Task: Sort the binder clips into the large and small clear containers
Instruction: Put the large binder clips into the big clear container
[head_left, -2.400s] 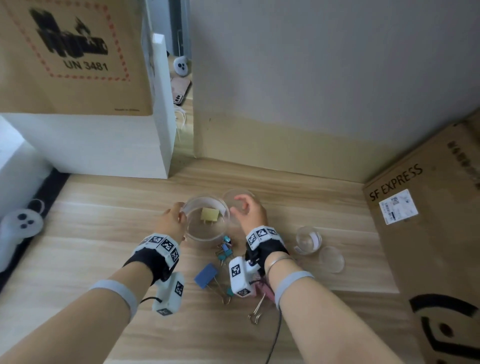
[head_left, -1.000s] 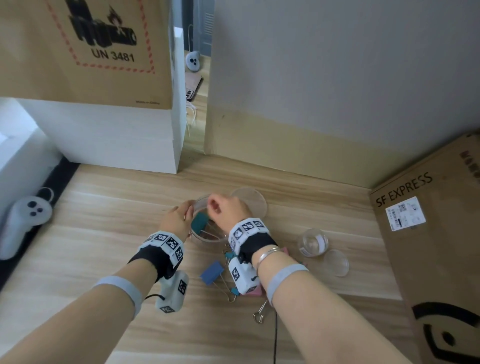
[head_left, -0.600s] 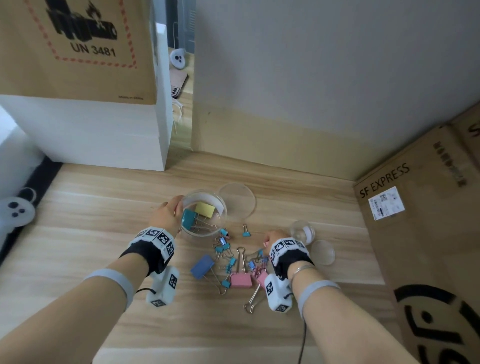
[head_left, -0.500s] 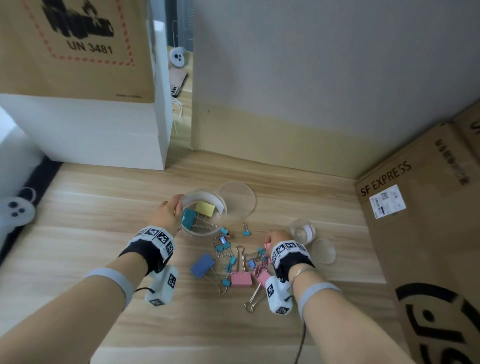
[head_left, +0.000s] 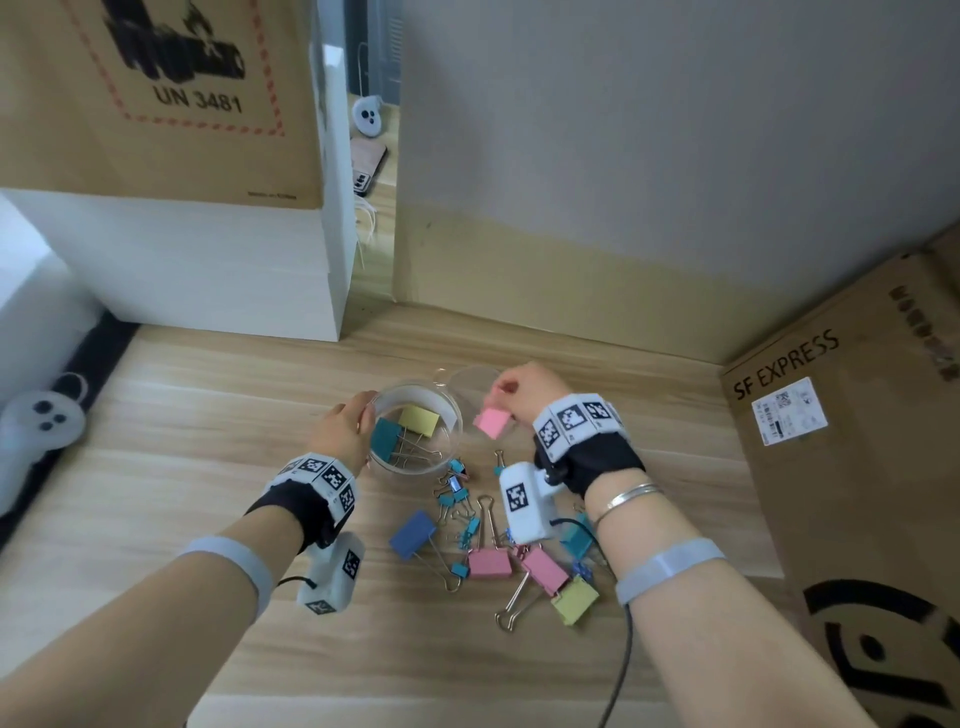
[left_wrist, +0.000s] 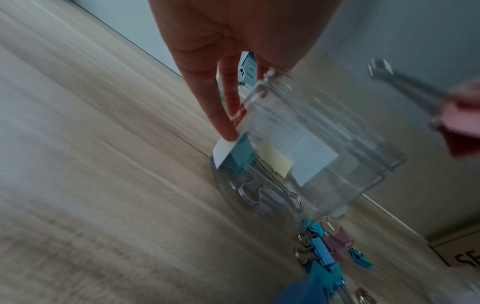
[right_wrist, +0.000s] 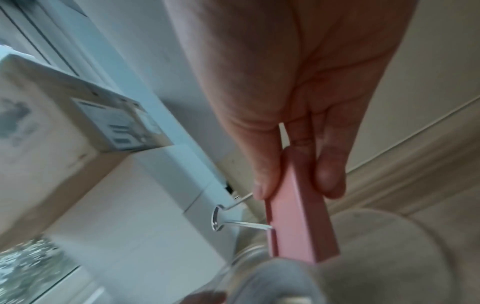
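The large clear container (head_left: 458, 415) stands upright on the wooden table, with a teal clip (head_left: 387, 439) and a yellow clip (head_left: 418, 420) inside. My left hand (head_left: 345, 431) holds its left wall; the fingers (left_wrist: 221, 115) lie along the label. My right hand (head_left: 519, 392) pinches a large pink binder clip (head_left: 491, 421) in the air just right of the container's rim, thumb and finger on the clip's body (right_wrist: 298, 216). Loose clips lie nearer me: a blue one (head_left: 413, 534), two pink ones (head_left: 489, 564), a yellow one (head_left: 574, 600) and several small teal ones (head_left: 452, 488). The small container is hidden.
A round clear lid (head_left: 470, 379) lies behind the container, under my right hand. An SF Express carton (head_left: 831, 441) borders the table on the right. A white box (head_left: 208, 275) topped by a brown carton stands at the back left. A white controller (head_left: 36, 431) lies far left.
My right hand left the pile of clips and rose to the container's right side with a pink clip pinched in it. The left hand stayed on the container.
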